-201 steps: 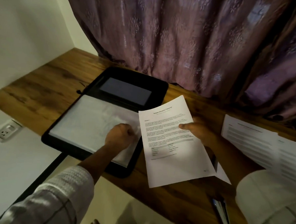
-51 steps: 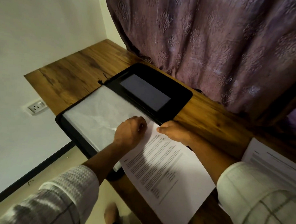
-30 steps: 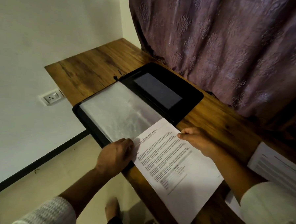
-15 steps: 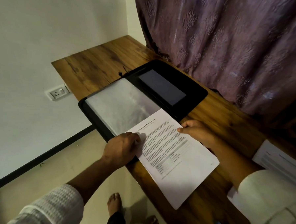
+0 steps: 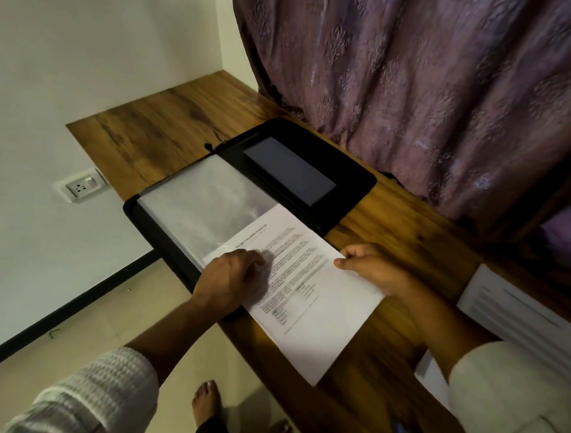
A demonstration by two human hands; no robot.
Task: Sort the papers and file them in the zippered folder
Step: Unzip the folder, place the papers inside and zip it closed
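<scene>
While the right hand pinches the printed sheet by one edge, its top overlaps the clear sleeve of the open zippered folder — the left hand rests there, fingers curled, grip unclear.

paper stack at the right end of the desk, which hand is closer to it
Right. The right hand holds the far edge of the printed sheet, on the side toward the paper stack; the left hand lies farther off, on the sheet's near edge over the zippered folder.

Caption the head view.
Left hand touches, right hand pinches a printed sheet at the open zippered folder.
</scene>
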